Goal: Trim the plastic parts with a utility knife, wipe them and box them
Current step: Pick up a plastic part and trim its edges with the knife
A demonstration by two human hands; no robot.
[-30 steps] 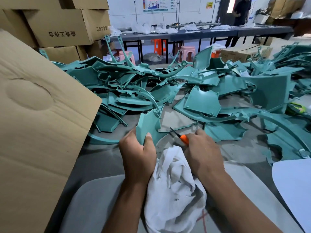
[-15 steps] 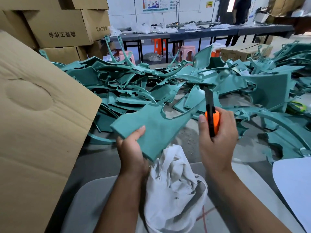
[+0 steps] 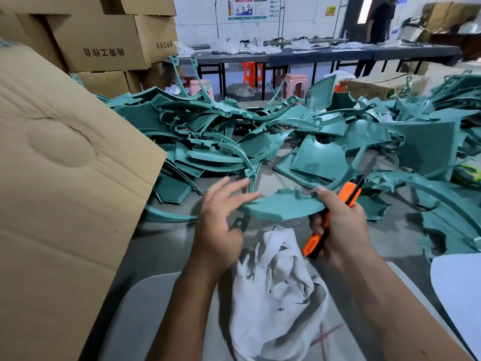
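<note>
- Since half a second ago, the left hand has let go of the teal plastic part; its fingers are now spread, the fingertips at the part's left end.
- Head view: right hand grips the orange utility knife and pinches the part's right end with the thumb.
- Part is held level above the white rag, in front of the heap of teal parts.
- Cardboard flap stands at left.

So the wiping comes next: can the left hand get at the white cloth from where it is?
Probably yes. The left hand is open, holds nothing, and hovers just above the white cloth; nothing lies between them.
</note>
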